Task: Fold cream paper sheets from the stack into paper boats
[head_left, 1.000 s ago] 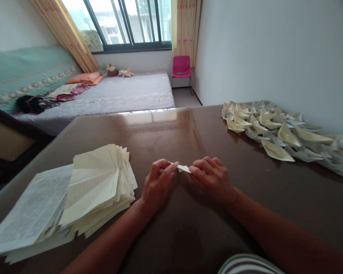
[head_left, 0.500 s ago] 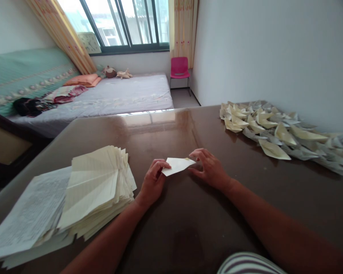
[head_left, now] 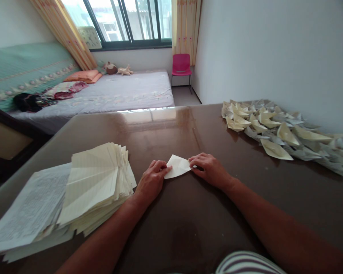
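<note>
A small folded piece of white paper [head_left: 178,166] lies between my hands, low over the brown table or on it. My left hand [head_left: 154,175] pinches its left corner, with the thumb on top. At the opposite corner, my right hand [head_left: 208,166] grips the paper between thumb and fingers. The fingertips cover both corners, so the folds there are hidden. To the left of my left hand is a thick stack of cream lined sheets [head_left: 91,186], the top one creased. Printed white sheets [head_left: 28,207] stick out from under it.
Many folded paper boats [head_left: 277,148], cream and grey, are heaped on the right side of the glossy brown table [head_left: 171,220] by the wall. Beyond the table stand a bed [head_left: 137,89] and a pink chair [head_left: 181,65] below a window.
My right hand has closed on the paper's right corner, where its fingers were apart before. The paper has turned and now sits flatter and a little lower between my hands.
</note>
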{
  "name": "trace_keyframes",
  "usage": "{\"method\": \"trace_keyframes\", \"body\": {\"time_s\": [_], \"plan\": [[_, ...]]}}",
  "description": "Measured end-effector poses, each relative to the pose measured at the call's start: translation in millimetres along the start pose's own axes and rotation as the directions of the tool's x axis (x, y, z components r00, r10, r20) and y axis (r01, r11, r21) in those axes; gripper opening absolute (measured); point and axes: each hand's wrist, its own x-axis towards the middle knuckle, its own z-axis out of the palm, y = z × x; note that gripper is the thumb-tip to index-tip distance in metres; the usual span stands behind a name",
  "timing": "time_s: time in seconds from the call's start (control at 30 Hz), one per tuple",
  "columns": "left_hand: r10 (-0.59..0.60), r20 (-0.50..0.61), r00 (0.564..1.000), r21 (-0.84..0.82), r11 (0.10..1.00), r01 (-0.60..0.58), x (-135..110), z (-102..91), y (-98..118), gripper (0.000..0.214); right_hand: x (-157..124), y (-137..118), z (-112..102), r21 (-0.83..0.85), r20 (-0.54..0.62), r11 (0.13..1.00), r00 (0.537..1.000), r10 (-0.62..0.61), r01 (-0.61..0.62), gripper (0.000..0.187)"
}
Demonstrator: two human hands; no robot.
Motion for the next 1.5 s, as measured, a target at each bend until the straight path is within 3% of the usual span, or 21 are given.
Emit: {"method": "trace_keyframes", "body": {"time_s": [0.2,0.33,0.43,0.63,0.83,1.0,1.3,1.5], "plan": [[0.047,0.136,0.99,0.138,0.988,-0.066,-0.5,-8.1,10.7,0.029,0.6,2.8,-1.1,0.005,0.046,0.998,0.997,-0.063,0.063,0.014],[-0.003,0.128,0.992,0.159,0.987,-0.018,-1.6,-12.3,17.4,0.025,2.0,11.7,2.7,0.19,0.031,0.981,0.999,0.033,-0.039,0.019],[-0.054,0.128,0.99,0.117,0.992,0.039,-0.9,-13.0,17.1,0.026,3.6,15.6,6.4,0.234,0.042,0.963,0.991,0.126,-0.132,0.022],[-0.245,0.11,0.963,-0.065,0.965,0.253,3.6,-8.5,6.1,0.03,11.1,9.0,12.4,0.086,0.02,0.954,0.958,0.287,-0.288,0.026],[-0.335,0.058,0.94,0.008,0.942,0.335,8.4,-2.9,10.8,0.026,17.8,-2.2,16.2,-0.129,0.005,0.921,0.928,0.372,-0.368,0.029],[-0.364,0.039,0.931,0.112,0.927,0.358,12.4,-2.8,17.7,0.023,26.1,-12.2,13.0,-0.313,0.073,0.887,0.923,0.378,-0.339,0.025],[-0.403,0.084,0.911,0.155,0.909,0.387,16.0,-3.4,17.3,0.023,40.1,-15.2,3.0,-0.403,0.243,0.883,0.902,0.358,-0.242,0.021],[-0.42,0.098,0.902,0.145,0.903,0.404,17.2,-3.9,17.2,0.019,31.2,-16.7,12.2,-0.428,0.116,0.867,0.936,0.333,-0.255,0.023]]}}
